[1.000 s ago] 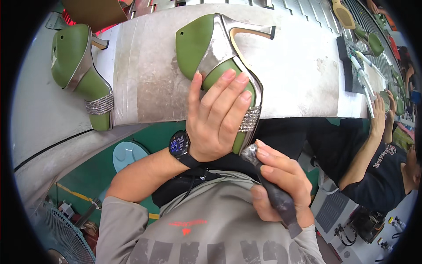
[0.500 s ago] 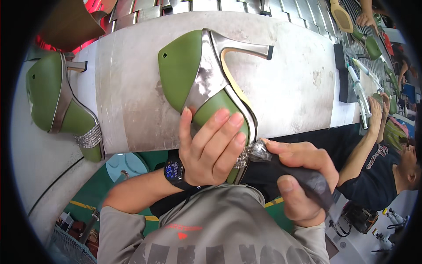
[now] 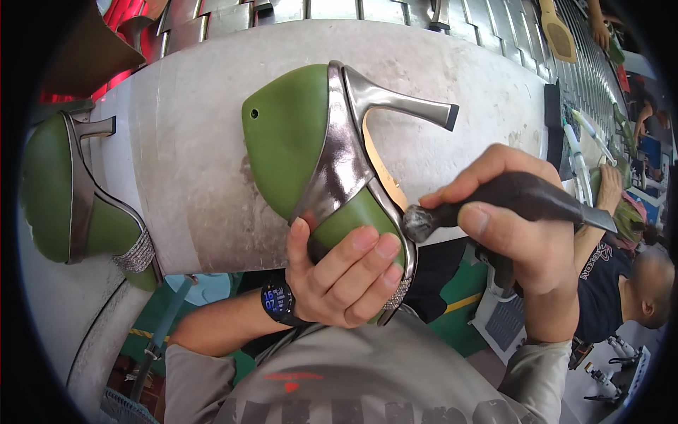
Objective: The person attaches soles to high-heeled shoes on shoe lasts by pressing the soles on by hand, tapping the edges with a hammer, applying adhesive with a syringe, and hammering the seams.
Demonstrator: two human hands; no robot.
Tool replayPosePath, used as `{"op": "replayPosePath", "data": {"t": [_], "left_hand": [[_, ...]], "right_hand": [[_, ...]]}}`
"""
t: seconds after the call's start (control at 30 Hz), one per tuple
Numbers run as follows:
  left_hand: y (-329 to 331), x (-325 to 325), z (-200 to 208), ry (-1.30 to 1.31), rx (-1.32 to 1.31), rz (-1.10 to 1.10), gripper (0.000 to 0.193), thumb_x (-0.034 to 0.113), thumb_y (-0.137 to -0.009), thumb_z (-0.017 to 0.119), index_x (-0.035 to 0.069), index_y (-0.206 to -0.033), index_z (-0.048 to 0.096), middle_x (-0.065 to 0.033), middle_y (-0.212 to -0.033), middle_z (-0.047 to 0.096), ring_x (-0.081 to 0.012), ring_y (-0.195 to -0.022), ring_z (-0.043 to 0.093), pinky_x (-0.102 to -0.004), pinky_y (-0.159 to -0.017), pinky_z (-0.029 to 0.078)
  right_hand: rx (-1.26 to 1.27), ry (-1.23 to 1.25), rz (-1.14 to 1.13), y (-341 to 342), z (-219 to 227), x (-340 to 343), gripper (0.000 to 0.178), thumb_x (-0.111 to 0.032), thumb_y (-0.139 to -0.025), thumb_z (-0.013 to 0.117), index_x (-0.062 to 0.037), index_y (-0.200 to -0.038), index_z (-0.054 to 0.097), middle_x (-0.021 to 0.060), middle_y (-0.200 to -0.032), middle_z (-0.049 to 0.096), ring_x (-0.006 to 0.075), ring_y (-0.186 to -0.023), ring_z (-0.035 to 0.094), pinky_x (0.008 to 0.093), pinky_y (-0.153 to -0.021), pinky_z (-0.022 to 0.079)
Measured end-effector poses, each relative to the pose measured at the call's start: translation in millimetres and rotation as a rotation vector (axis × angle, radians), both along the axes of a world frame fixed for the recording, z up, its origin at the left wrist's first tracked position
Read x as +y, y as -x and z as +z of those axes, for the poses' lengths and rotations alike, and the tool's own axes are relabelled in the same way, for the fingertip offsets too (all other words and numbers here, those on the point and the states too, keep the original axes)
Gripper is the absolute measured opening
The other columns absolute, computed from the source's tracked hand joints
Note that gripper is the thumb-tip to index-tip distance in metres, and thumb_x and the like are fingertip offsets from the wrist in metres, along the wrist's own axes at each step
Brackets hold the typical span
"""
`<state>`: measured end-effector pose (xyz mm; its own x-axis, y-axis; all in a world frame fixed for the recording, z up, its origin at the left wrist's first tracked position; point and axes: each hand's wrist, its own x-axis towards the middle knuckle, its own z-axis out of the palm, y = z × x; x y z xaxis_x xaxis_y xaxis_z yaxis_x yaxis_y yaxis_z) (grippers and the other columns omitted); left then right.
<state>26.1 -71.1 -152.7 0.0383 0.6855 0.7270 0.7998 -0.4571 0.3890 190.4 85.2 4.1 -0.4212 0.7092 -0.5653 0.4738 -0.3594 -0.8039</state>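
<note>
A high-heeled shoe (image 3: 340,169) on a green last lies on its side, its metallic strap and heel facing up. My left hand (image 3: 345,277) wraps round its front part, the fingers over the green surface near the glittery band. In my right hand (image 3: 530,247) is a dark-handled tool (image 3: 530,194) with a rounded grey end and a flat metal piece at the other end. That rounded end meets the edge of the shoe's sole, close to my left fingertips.
A second green shoe (image 3: 49,191) lies at the left. Slatted metal conveyor (image 3: 325,10) runs behind the pale worktop (image 3: 191,155). Syringe-like tubes (image 3: 580,159) stand at the right, where a co-worker in a dark shirt (image 3: 606,286) sits. A tan sole-shaped piece (image 3: 558,32) lies at the far right.
My right hand has moved up and to the right, turning the tool closer to level. Its rounded end has gone up along the sole edge, away from the glittery band.
</note>
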Motion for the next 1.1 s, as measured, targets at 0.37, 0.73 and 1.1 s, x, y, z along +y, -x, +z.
{"op": "replayPosePath", "data": {"t": [0.37,0.73,1.1], "left_hand": [[0,0,5,-0.007,0.019,0.001,0.027,0.016,-0.103,0.062,0.013,-0.129,0.056,-0.0058,-0.135,0.067,-0.0244,-0.130,0.062,-0.0728,-0.120,0.029],[2,0,9,0.021,0.034,-0.013,0.027,0.015,-0.103,0.062,0.012,-0.128,0.053,-0.0071,-0.134,0.067,-0.0251,-0.132,0.060,-0.0729,-0.119,0.030],[5,0,6,0.035,-0.013,-0.082,0.028,0.017,-0.099,0.066,0.014,-0.125,0.055,-0.0038,-0.133,0.068,-0.0219,-0.130,0.062,-0.0763,-0.121,0.020]], "right_hand": [[0.251,-0.327,-0.263,45,-41,-24,0.028,-0.018,-0.100,0.064,0.0060,-0.113,0.063,0.0217,-0.109,0.077,0.0092,-0.056,0.058,0.0224,-0.053,0.047],[0.422,-0.325,-0.319,20,-37,-5,0.022,-0.014,-0.102,0.064,0.0071,-0.102,0.068,0.0204,-0.099,0.076,0.0164,-0.068,0.070,0.0260,-0.063,0.058],[0.201,-0.375,-0.060,56,-11,27,0.029,-0.023,-0.098,0.060,0.0056,-0.095,0.068,0.0191,-0.091,0.075,0.0142,-0.060,0.064,0.0228,-0.051,0.050]]}}
